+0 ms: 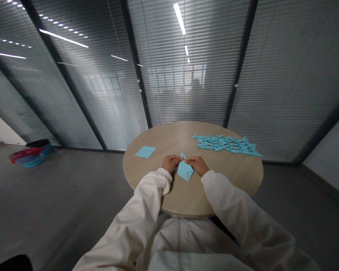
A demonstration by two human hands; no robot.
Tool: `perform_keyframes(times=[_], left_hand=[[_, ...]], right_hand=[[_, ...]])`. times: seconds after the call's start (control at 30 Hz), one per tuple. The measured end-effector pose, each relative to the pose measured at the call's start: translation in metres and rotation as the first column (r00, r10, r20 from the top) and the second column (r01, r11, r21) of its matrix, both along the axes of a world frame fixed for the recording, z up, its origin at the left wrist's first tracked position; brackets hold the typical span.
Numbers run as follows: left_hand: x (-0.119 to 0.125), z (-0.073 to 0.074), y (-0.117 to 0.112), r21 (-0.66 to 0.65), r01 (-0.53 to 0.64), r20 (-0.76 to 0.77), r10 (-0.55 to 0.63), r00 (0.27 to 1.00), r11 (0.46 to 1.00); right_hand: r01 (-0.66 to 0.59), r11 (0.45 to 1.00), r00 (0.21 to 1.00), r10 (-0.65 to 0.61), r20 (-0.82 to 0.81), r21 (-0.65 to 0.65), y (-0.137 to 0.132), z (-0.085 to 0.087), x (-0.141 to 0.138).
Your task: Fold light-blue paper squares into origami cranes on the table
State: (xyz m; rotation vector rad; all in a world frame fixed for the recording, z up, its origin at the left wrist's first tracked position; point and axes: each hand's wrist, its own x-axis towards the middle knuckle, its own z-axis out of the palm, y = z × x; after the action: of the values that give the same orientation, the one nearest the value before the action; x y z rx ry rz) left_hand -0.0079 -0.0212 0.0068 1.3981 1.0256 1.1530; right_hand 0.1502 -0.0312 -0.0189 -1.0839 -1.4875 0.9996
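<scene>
A partly folded sheet of light-blue origami paper (185, 171) lies on the round wooden table (183, 203) in front of me, one corner pointing toward me and creases across it. My left hand (171, 163) pinches its upper left side near the far tip. On the other side, my right hand (197, 164) pinches the upper right edge with thumb and fingers. Between the two hands a narrow point of the paper sticks out, away from me. My fingertips cover part of the folds there.
Several folded blue paper cranes (226, 144) stand in rows at the table's back right. Flat blue paper (145, 151) lies at the left. Glass partitions with blinds (183, 94) rise behind the table. Two bins stand on the floor far left, one a blue basket (31, 160) with a red liner.
</scene>
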Motion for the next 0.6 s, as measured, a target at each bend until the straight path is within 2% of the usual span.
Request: perform_keyframes(times=[0.37, 0.6], left_hand=[[-0.0005, 0.001, -0.0007, 0.041, -0.006, -0.077, 0.009, 0.997, 0.999], [-0.0013, -0.0009, 0.0012, 0.03, 0.024, -0.054, -0.022, 0.998, 0.999]], right_hand=[[-0.011, 1.0, 0.998, 0.01, 0.06, 0.016, -0.0009, 0.0002, 0.0014], [0.021, 0.999, 0.997, -0.024, 0.072, 0.048, 0.0007, -0.0031, 0.002]])
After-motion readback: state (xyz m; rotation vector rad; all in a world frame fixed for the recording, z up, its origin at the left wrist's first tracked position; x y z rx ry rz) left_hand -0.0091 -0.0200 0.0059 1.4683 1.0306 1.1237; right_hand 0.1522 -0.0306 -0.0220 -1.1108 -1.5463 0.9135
